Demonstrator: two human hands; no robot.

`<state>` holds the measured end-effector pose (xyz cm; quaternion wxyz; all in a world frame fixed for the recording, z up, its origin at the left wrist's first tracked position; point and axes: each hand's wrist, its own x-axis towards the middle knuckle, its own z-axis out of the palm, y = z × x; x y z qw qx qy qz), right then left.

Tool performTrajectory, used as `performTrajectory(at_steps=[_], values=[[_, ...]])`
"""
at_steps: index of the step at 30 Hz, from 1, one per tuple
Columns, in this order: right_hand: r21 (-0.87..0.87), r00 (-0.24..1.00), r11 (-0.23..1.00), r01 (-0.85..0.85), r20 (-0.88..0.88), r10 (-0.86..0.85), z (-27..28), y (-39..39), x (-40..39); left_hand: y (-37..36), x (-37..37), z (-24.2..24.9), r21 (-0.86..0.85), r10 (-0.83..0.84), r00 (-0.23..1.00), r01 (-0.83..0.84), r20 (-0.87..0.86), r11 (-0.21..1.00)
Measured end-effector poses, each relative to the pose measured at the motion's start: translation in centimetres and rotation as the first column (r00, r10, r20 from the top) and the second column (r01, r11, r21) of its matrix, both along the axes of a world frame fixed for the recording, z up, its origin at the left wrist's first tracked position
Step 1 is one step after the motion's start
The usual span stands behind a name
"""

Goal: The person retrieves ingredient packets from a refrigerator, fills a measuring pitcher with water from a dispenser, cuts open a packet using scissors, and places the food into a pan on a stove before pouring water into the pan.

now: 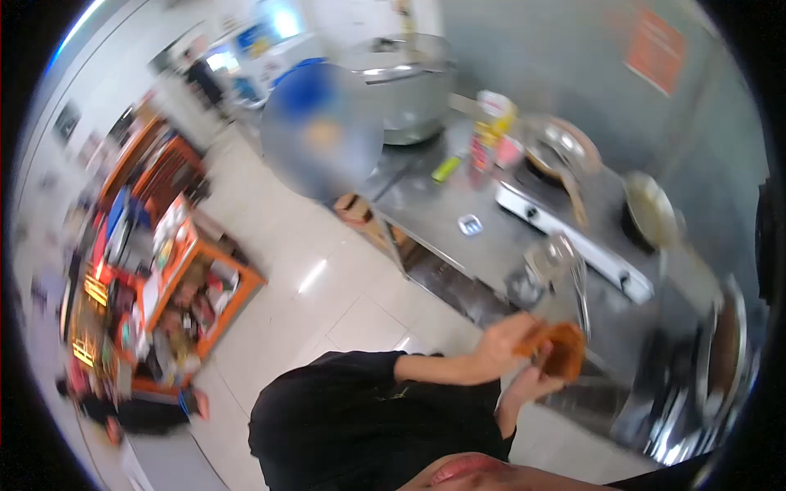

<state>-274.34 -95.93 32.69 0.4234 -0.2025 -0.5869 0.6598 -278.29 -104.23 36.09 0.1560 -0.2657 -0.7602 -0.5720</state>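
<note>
My left hand (503, 344) grips the upper left edge of an orange-brown, hollow thing (566, 352). My right hand (532, 385) holds the same thing from below, close to my left hand. The thing looks like a small pouch or cup, its opening partly visible, but blur hides the details. Both hands are in front of the metal counter (430, 204). Just above them on the counter are clear containers (550, 258) and metal tongs or a similar long utensil (582, 303).
A white-fronted stove (573, 241) carries a lidded pan (561, 147). Nearby are another pan (651, 209), a large pot (413, 94), a green item (446, 168) and a wok (725, 352). An orange shelf (225, 327) and a distant person (203, 78) are at left.
</note>
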Motion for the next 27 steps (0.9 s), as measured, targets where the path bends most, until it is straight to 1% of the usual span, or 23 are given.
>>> performTrajectory(at_steps=[1, 3, 4, 6, 7, 9, 10, 12, 13, 15, 16, 18, 19, 21, 22, 24, 25, 27], values=[[0.073, 0.999, 0.997, 0.013, -0.031, -0.011, -0.8, 1.7, -1.7, 0.9, -1.0, -0.2, 0.016, 0.007, 1.000, -0.007, -0.027, 1.000], [0.057, 0.971, 0.984, -0.166, -0.163, 0.173, -0.2, 4.7, -4.4, 3.1, -2.9, -0.2, 0.048, -0.054, 0.996, 0.058, -0.067, 0.997], [0.054, 0.946, 0.972, -0.230, -0.222, 0.237, 0.0, 6.7, -5.6, 4.4, -4.2, -0.2, 0.039, -0.052, 0.994, 0.056, -0.095, 0.998], [-0.001, 0.949, 0.972, -0.236, -0.214, 0.230, -1.2, 10.8, -8.1, 7.7, -6.4, -0.3, 0.017, -0.073, 0.989, 0.076, -0.132, 0.997], [-0.028, 0.954, 0.972, -0.233, -0.203, 0.222, -1.7, 13.3, -9.1, 9.7, -7.6, -0.7, 0.045, -0.133, 0.986, 0.138, -0.099, 0.989], [0.013, 0.960, 0.974, -0.225, -0.169, 0.224, -2.4, 18.9, -11.7, 13.6, -11.0, -0.9, 0.092, -0.249, 0.967, 0.253, -0.049, 0.963], [0.024, 0.965, 0.976, -0.215, -0.146, 0.216, -2.9, 21.0, -12.1, 15.6, -11.9, -1.0, 0.072, -0.294, 0.956, 0.293, 0.006, 0.954], [-0.043, 0.995, 0.996, -0.080, -0.057, 0.077, -0.6, 23.0, -13.5, 19.3, -14.0, 0.1, 0.031, -0.383, 0.917, 0.382, 0.110, 0.924], [-0.059, 1.000, 0.998, -0.012, -0.012, 0.011, 0.3, 24.4, -14.3, 21.8, -14.8, -0.6, 0.142, -0.405, 0.902, 0.386, 0.148, 0.911], [-0.048, 1.000, 0.999, -0.015, -0.027, 0.013, -0.2, 28.0, -16.1, 27.0, -16.5, -2.5, 0.362, -0.461, 0.864, 0.371, 0.203, 0.855], [-0.041, 0.999, 0.999, -0.022, -0.028, 0.021, -0.7, 29.6, -16.8, 29.1, -17.1, -3.1, 0.471, -0.505, 0.811, 0.337, 0.295, 0.815], [-0.070, 0.995, 0.997, -0.043, 0.086, 0.049, -1.8, 32.9, -18.2, 32.4, -18.0, -3.7, 0.654, -0.599, 0.666, 0.216, 0.444, 0.725], [-0.087, 0.988, 0.995, -0.053, 0.142, 0.065, -2.2, 34.2, -19.0, 34.0, -18.4, -4.1, 0.698, -0.575, 0.690, 0.141, 0.439, 0.702], [-0.050, 0.967, 0.990, -0.130, 0.214, 0.138, -1.5, 35.3, -20.2, 36.7, -19.2, -4.7, 0.772, -0.523, 0.731, -0.009, 0.439, 0.635], [-0.034, 0.952, 0.985, -0.169, 0.252, 0.172, -1.2, 35.7, -20.8, 37.3, -19.9, -5.3, 0.741, -0.523, 0.696, -0.019, 0.491, 0.671], [0.062, 0.948, 0.979, -0.196, 0.266, 0.173, -1.6, 36.4, -22.3, 38.0, -21.5, -5.7, 0.677, -0.517, 0.620, -0.031, 0.590, 0.736], [0.110, 0.948, 0.973, -0.203, 0.271, 0.167, -1.7, 36.6, -23.1, 38.4, -22.3, -5.8, 0.647, -0.490, 0.619, -0.039, 0.614, 0.761], [0.137, 0.958, 0.959, -0.250, 0.177, 0.224, -1.6, 37.1, -25.3, 39.3, -24.7, -6.3, 0.582, -0.436, 0.622, -0.039, 0.650, 0.812]])
